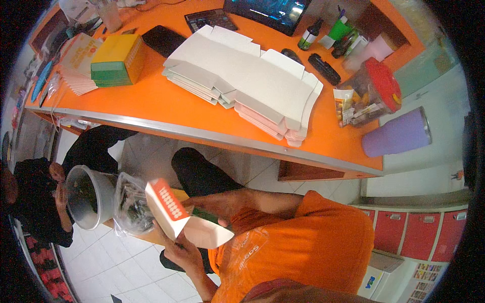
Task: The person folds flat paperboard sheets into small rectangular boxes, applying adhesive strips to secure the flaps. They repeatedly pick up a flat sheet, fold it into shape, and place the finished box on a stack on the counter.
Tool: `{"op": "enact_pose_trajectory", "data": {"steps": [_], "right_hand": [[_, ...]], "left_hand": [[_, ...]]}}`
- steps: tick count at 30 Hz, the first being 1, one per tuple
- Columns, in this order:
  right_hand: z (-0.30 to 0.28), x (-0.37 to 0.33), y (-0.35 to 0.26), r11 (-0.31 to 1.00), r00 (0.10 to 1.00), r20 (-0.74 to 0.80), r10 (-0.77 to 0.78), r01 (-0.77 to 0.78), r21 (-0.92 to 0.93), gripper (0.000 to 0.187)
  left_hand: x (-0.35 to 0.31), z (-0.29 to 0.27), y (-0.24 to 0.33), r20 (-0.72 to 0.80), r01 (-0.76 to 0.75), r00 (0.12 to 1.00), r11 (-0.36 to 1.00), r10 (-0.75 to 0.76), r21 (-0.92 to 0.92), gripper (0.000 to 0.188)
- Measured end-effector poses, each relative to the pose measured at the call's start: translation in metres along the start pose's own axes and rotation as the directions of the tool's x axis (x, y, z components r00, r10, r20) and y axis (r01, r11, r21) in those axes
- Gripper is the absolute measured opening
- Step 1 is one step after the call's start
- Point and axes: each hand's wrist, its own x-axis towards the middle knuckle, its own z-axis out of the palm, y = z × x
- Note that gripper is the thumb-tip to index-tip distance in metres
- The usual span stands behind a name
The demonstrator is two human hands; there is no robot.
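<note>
In front of my orange shirt I hold a small cardboard carton (172, 209), partly folded, with pale inner faces and an orange-red printed panel. My left hand (184, 252) grips it from below, fingers closed around its lower edge. My right hand (214, 203) is closed at its upper side, with its fingertips partly hidden behind the panel. A green strip shows between that hand and the carton's pale flap. Beside the carton sit a clear plastic bag (132, 209) with dark contents and a translucent round tub (86, 197).
An orange table (151, 103) bears a stack of flat carton blanks (242, 70), a yellow-green box (118, 60), a red-lidded jar (371, 96), a purple tumbler (396, 134), a bottle (309, 35) and a screen (273, 12). Another person in black (35, 197) is at the left.
</note>
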Motion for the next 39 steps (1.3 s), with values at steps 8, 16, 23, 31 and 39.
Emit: {"op": "enact_pose_trajectory", "data": {"steps": [8, 16, 23, 31, 39], "right_hand": [[-0.054, 0.030, 0.059, 0.968, 0.970, -0.024, -0.241, 0.238, -0.079, 0.080], [0.051, 0.077, -0.142, 0.812, 0.784, -0.342, -0.519, 0.327, -0.484, 0.084], [0.044, 0.165, -0.304, -0.245, 0.536, 0.238, -0.810, 0.059, -0.968, 0.070], [-0.067, 0.260, -0.359, -0.635, 0.946, -0.108, -0.307, -0.288, -0.717, 0.087], [-0.041, 0.262, -0.349, -0.731, 0.958, -0.128, -0.257, -0.280, -0.622, 0.084]], "left_hand": [[0.063, -0.008, 0.020, -0.046, -0.365, 0.928, 0.927, 0.370, 0.087, 0.055], [0.147, -0.056, 0.064, -0.344, -0.534, 0.820, 0.828, 0.458, -0.169, 0.072], [0.099, -0.080, 0.002, -0.313, -0.329, 0.925, 0.865, 0.215, -0.378, 0.074], [0.018, -0.084, -0.068, -0.184, 0.016, 0.978, 0.913, -0.100, -0.408, 0.063], [-0.034, -0.079, -0.146, -0.239, 0.206, 0.890, 0.811, -0.388, -0.548, 0.059]]}}
